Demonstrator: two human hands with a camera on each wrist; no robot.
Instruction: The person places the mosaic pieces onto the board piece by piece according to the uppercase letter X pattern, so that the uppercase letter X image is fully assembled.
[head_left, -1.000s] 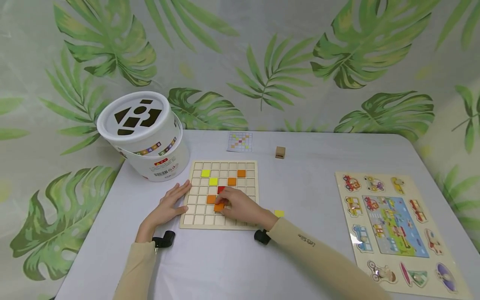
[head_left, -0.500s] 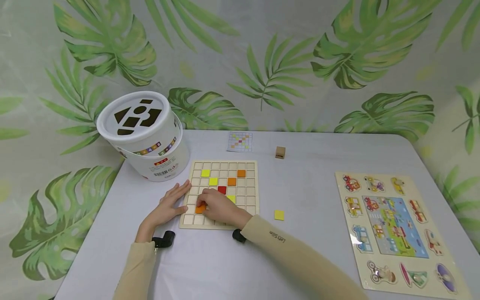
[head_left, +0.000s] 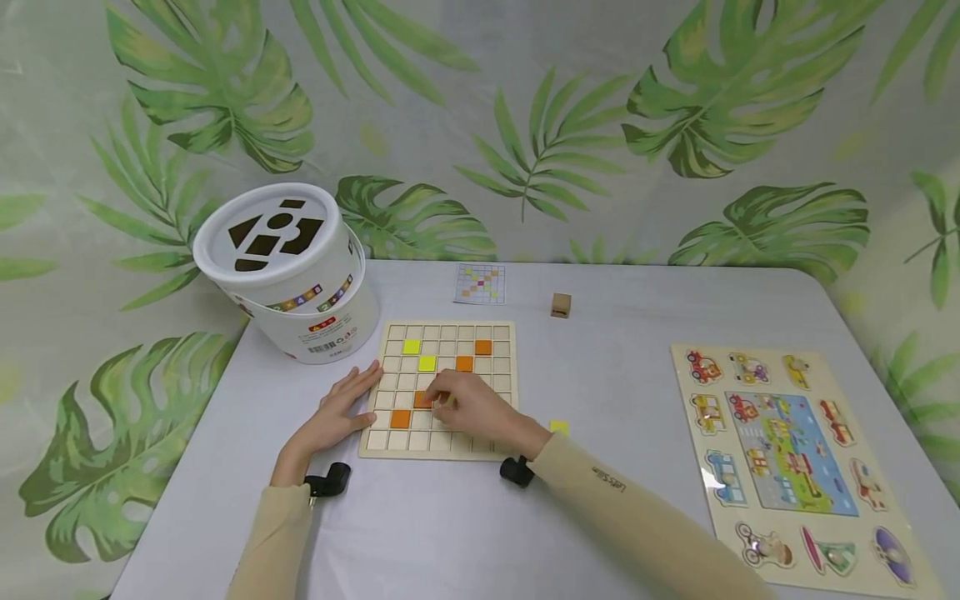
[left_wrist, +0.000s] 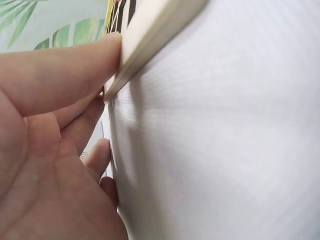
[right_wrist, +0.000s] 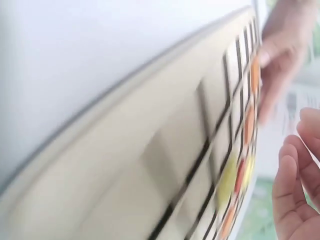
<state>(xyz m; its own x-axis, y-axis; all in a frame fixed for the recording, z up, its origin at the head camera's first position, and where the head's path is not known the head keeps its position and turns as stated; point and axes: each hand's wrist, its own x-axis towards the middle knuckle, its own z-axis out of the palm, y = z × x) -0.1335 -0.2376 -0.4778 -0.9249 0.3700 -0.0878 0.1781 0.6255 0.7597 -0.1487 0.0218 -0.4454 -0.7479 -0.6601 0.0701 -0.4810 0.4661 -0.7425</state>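
Note:
A wooden grid board (head_left: 450, 323) lies flat on the table. My left hand (head_left: 337, 410) rests at its left edge, fingers spread; in the left wrist view the thumb (left_wrist: 75, 70) touches the board's side. Over the board's middle hovers my right hand (head_left: 483, 408), its fingers loosely bent with nothing between them, as the right wrist view shows. Yellow tiles (head_left: 412, 347) and orange tiles (head_left: 483, 347) sit in diagonal cells, one orange tile (head_left: 401, 419) at lower left. The right hand mostly hides the red tile (right_wrist: 240, 172) in the head view.
A loose yellow tile (head_left: 558, 427) lies right of the board, partly behind the right wrist. Behind the board are a pattern card (head_left: 480, 284) and a small wooden cube (head_left: 560, 305). A white bucket (head_left: 337, 321) stands left, a picture puzzle (head_left: 716, 400) right.
My right hand carried an orange tile left to a lower-left cell, let it go, then moved back right and up over the board. The left hand has stayed in place.

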